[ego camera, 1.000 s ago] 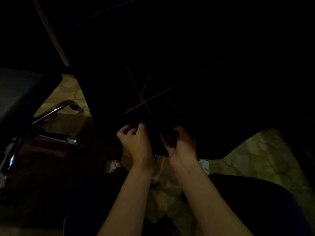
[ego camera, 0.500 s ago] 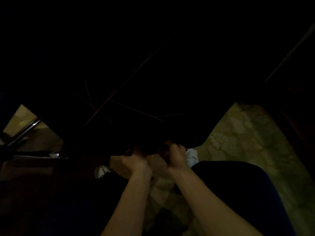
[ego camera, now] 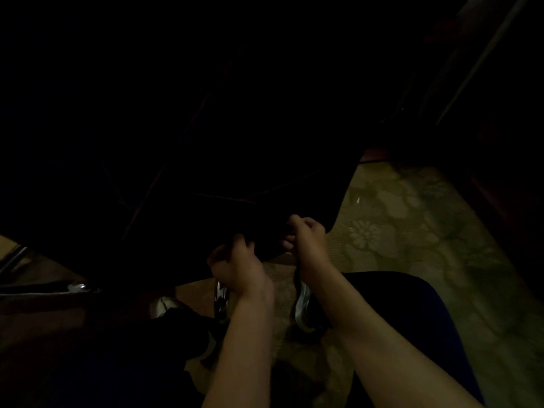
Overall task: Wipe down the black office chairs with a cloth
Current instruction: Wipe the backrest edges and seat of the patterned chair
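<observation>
The view is very dim. A black office chair (ego camera: 235, 142) with thin reddish seams fills the upper and middle view. Its seat's front corner reaches down to my hands. My left hand (ego camera: 235, 263) and my right hand (ego camera: 306, 240) sit close together at that corner, fingers curled. Both grip a dark cloth (ego camera: 266, 245) stretched between them. The cloth blends into the seat's edge, so its outline is hard to make out.
Chrome legs of the chair's base (ego camera: 303, 307) shine under my wrists. Another chair's chrome frame (ego camera: 73, 287) lies at the left edge. Floral carpet (ego camera: 397, 231) spreads to the right, with dark wooden furniture (ego camera: 500, 187) beyond. My dark-trousered legs and a white shoe (ego camera: 164, 307) fill the bottom.
The view has swung left, so the chair and the carpet now sit further right. My hands stay together on the cloth at the seat's front edge, the right one now higher than the left.
</observation>
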`<action>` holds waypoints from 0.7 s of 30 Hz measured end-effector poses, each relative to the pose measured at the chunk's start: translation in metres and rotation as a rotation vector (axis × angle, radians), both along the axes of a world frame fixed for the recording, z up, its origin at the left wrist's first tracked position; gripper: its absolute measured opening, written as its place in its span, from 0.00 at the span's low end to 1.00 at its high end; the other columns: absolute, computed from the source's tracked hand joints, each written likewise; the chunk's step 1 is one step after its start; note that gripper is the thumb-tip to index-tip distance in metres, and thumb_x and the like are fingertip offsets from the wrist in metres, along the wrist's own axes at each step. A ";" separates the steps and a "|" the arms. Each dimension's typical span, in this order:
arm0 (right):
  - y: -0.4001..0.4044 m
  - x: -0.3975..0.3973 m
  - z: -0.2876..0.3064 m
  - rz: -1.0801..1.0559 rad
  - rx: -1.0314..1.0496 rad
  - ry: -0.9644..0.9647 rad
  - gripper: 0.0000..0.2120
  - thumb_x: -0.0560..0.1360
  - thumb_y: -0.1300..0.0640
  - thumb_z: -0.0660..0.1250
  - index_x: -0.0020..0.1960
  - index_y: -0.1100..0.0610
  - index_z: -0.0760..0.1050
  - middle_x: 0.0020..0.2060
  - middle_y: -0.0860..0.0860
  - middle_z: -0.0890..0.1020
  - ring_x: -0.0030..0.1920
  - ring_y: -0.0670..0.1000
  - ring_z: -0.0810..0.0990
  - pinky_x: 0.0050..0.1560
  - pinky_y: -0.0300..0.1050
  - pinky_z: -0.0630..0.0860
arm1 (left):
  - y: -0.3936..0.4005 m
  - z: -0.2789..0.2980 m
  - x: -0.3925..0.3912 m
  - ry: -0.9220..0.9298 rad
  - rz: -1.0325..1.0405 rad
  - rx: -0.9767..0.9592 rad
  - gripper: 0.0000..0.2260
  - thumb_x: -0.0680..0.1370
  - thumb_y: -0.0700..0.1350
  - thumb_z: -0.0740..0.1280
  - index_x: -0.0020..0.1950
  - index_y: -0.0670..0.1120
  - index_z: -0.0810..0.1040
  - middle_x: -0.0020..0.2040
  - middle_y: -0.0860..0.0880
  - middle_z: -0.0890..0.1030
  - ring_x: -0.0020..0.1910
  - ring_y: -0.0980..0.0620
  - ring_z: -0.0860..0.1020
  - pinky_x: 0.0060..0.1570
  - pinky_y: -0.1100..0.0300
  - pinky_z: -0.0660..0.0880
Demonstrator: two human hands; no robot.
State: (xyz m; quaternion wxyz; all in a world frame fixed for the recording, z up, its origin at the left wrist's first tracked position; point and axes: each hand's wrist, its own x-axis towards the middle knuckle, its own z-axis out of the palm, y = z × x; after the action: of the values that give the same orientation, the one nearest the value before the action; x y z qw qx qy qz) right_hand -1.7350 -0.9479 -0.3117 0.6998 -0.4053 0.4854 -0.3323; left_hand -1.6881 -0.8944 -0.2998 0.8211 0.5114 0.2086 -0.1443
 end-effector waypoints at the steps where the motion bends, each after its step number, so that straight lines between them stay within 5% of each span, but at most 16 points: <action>1: -0.001 0.000 -0.007 0.008 0.028 0.017 0.05 0.79 0.59 0.62 0.49 0.61 0.72 0.42 0.56 0.79 0.43 0.52 0.80 0.36 0.39 0.77 | -0.001 -0.007 0.000 0.031 0.011 0.024 0.10 0.76 0.33 0.67 0.54 0.43 0.70 0.50 0.50 0.76 0.48 0.56 0.78 0.46 0.62 0.79; 5: -0.013 -0.005 -0.033 0.058 0.084 0.072 0.04 0.79 0.60 0.62 0.47 0.61 0.71 0.43 0.59 0.78 0.41 0.53 0.79 0.31 0.39 0.76 | -0.006 -0.036 -0.001 0.175 -0.012 0.098 0.16 0.77 0.33 0.67 0.64 0.37 0.72 0.60 0.41 0.77 0.58 0.47 0.78 0.52 0.59 0.77; 12: -0.045 -0.035 -0.053 0.082 0.238 0.168 0.04 0.80 0.61 0.60 0.51 0.61 0.73 0.34 0.53 0.75 0.31 0.49 0.74 0.29 0.39 0.75 | -0.028 -0.047 -0.015 0.426 -0.207 0.066 0.13 0.79 0.35 0.63 0.64 0.37 0.72 0.64 0.38 0.75 0.54 0.48 0.76 0.53 0.61 0.73; 16: -0.065 -0.037 -0.040 0.131 0.199 0.178 0.03 0.79 0.64 0.61 0.47 0.62 0.71 0.34 0.56 0.74 0.32 0.51 0.74 0.35 0.45 0.75 | -0.037 -0.039 -0.020 0.413 -0.225 0.059 0.17 0.80 0.36 0.63 0.69 0.37 0.70 0.67 0.39 0.73 0.61 0.47 0.75 0.55 0.61 0.74; 21: -0.075 -0.037 -0.031 0.062 0.248 0.120 0.09 0.78 0.65 0.62 0.56 0.65 0.74 0.44 0.60 0.80 0.44 0.57 0.81 0.36 0.45 0.79 | -0.051 -0.021 -0.022 0.504 -0.214 0.001 0.19 0.80 0.37 0.61 0.71 0.39 0.69 0.68 0.41 0.72 0.66 0.47 0.73 0.57 0.61 0.73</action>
State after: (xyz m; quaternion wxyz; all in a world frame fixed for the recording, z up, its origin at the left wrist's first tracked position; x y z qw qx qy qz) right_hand -1.7716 -1.0228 -0.3422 0.7242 -0.3495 0.5509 -0.2232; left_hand -1.7104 -0.9451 -0.3206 0.7230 0.4789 0.3513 -0.3529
